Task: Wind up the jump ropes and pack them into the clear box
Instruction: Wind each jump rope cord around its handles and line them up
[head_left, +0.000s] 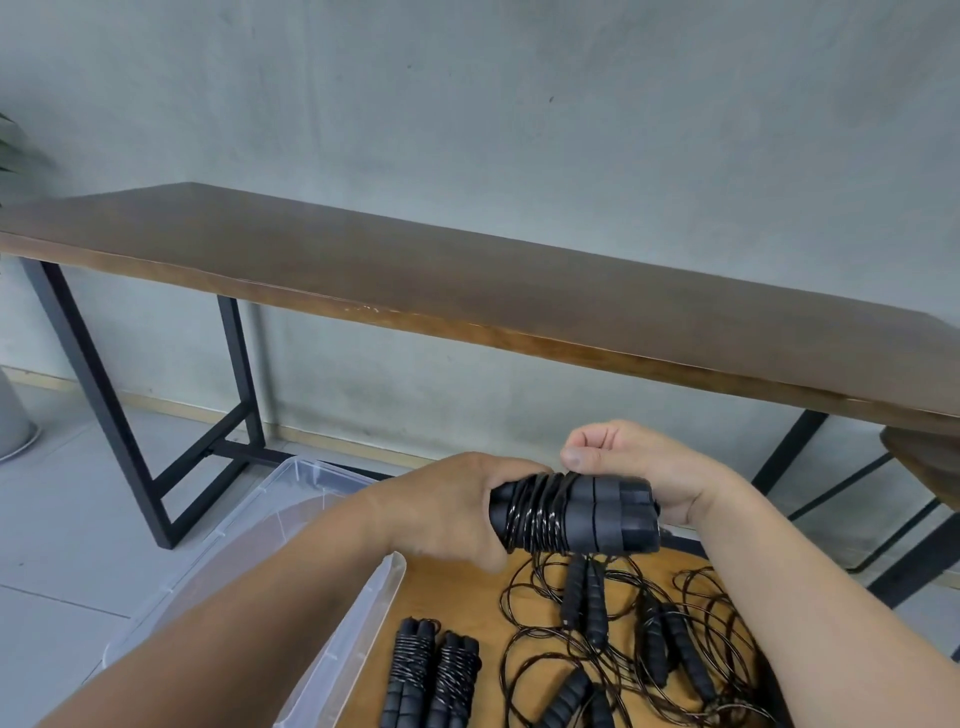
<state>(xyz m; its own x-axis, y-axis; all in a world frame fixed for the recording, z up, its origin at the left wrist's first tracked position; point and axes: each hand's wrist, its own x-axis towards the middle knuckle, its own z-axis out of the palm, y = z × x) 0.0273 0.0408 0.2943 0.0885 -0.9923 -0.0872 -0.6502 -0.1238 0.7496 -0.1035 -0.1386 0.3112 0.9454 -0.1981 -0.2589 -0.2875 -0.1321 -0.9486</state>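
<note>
Where forearms cross it, clear box (332, 480) mostly hidden, contents unseen.

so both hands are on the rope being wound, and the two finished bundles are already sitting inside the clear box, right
Not quite. The left hand and right hand do both hold the rope being wound, but the two finished bundles lie on the wooden table, beside the clear box, not inside it. The head view shows this.
</note>
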